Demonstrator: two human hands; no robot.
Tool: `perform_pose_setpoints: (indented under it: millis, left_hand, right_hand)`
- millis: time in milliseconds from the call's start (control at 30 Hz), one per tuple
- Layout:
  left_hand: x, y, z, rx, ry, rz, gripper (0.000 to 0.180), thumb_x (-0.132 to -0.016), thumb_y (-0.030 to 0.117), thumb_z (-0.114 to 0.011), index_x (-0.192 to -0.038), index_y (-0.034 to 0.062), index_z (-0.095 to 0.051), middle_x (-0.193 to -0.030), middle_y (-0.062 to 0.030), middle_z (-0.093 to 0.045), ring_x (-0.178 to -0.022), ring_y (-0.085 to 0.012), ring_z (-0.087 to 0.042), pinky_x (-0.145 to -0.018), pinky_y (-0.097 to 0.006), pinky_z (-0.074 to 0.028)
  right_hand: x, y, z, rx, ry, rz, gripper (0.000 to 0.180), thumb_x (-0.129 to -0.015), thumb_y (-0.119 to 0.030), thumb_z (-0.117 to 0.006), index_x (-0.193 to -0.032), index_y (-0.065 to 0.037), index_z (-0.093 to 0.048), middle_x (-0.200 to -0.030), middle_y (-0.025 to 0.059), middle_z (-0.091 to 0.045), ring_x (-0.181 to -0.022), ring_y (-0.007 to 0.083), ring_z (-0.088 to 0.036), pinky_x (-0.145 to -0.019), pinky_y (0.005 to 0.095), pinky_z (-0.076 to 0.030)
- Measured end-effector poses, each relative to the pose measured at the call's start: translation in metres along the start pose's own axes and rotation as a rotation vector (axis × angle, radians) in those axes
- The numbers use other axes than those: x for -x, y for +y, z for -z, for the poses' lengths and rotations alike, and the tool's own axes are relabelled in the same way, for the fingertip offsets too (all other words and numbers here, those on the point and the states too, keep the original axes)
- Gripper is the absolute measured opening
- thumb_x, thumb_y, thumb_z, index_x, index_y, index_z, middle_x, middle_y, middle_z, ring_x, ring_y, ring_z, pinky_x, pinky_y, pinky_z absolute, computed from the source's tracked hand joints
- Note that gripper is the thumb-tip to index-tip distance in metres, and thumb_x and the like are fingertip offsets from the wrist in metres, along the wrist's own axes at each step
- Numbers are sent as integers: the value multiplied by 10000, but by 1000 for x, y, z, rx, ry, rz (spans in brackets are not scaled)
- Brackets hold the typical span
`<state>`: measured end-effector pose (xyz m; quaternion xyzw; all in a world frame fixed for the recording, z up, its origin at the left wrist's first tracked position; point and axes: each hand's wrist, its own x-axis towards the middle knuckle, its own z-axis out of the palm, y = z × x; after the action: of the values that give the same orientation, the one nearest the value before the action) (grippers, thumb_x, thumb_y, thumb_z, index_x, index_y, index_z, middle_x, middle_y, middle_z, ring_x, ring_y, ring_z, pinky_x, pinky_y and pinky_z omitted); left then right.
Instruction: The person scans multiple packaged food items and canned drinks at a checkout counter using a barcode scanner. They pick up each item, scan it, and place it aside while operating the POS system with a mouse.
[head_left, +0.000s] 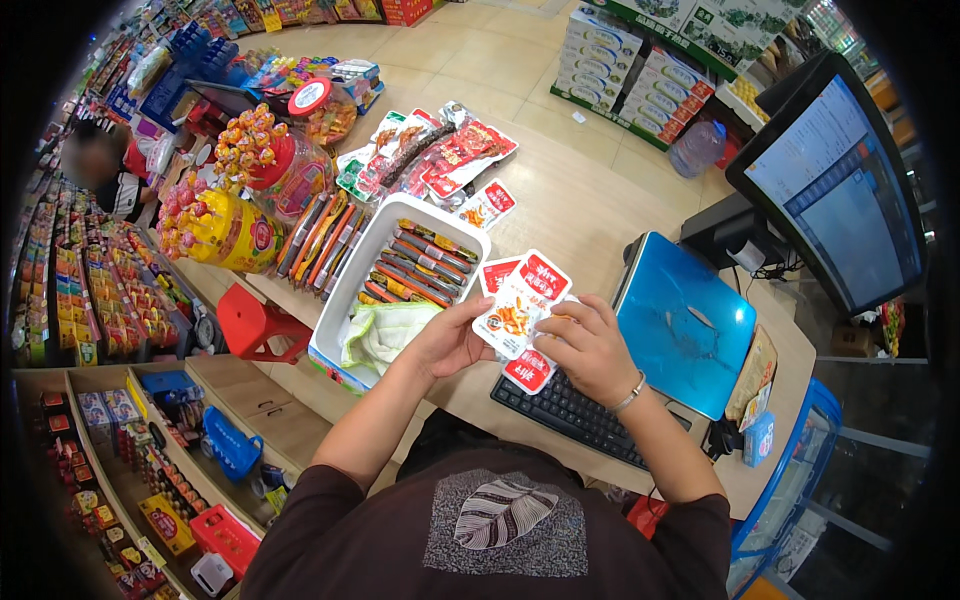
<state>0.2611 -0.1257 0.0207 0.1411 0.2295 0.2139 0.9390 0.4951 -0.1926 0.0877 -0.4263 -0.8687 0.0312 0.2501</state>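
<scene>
Several red-and-white snack packets (522, 305) are fanned out between my two hands, above the near side of the counter. My left hand (452, 338) grips their left edge, thumb on top. At their right edge, the bent fingers of my right hand (590, 345) close on the same packets and partly cover them. Just below lies a black keyboard (575, 415), overlapped by the lowest packet. To the left of the packets stands a white tray (335, 318) holding several slim dark-and-orange snack packs (425, 265) and a pale green-white cloth (385, 335).
Past the tray lie more packaged snacks (470, 155) and a single packet (487, 205). Lollipop tubs (235, 235) crowd the counter's left. A blue flat-topped device (685, 320) and a monitor (835, 185) stand to the right. Beside the counter is a red stool (255, 320). Someone stands far left.
</scene>
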Motion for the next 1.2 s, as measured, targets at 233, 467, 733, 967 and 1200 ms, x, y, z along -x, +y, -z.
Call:
perform_pose_setpoints:
  millis: [233, 467, 733, 967, 1200]
  left_hand:
    - [-7, 4, -16, -55, 9, -184, 549, -921, 96, -578, -1417, 80, -344, -1294, -134, -559, -1104, -280, -633, -839, -474, -597]
    - [-14, 22, 13, -311, 331, -378, 522, -924, 45, -570, -1401, 101, -366, -1289, -83, -569, -1148, -223, -596, -933, -450, -535]
    - [27, 6, 33, -242, 372, -329, 476, -897, 57, -618, -1346, 83, -461, -1227, -76, -618, -1085, -176, -625, -915, -367, -526]
    - [-39, 157, 27, -942, 617, -421, 351, -874, 314, -689, -1065, 22, -654, -1036, -110, -679, -889, -168, -661, -764, -315, -520]
    - [-173, 180, 121, -1887, 974, -245, 512, -735, 274, -715, -1174, 24, -638, -1266, -299, -496, -1163, -408, -538, -993, -431, -450]
  right_hand:
    - [-1, -15, -23, -1050, 104, -1021, 284, -896, -81, -667, -1162, -31, -581, -1066, 64, -665, -935, 155, -639, -820, 270, -507]
    - [-37, 27, -56, -1327, 312, -1155, 307, -932, -164, -633, -1190, -15, -558, -1056, 48, -664, -899, 97, -634, -768, 264, -522]
    - [-115, 179, -155, 8, -235, -199, 194, -813, -145, -664, -998, -93, -689, -1194, 81, -585, -1111, 255, -555, -871, 381, -508]
    - [-144, 165, -196, 142, -556, -273, 290, -846, -118, -591, -1136, -137, -600, -1199, 71, -570, -1100, 285, -553, -827, 408, -520]
    - [-87, 144, -174, 51, -279, -649, 348, -730, -181, -765, -1022, -95, -598, -1025, 108, -657, -985, 338, -596, -829, 440, -494]
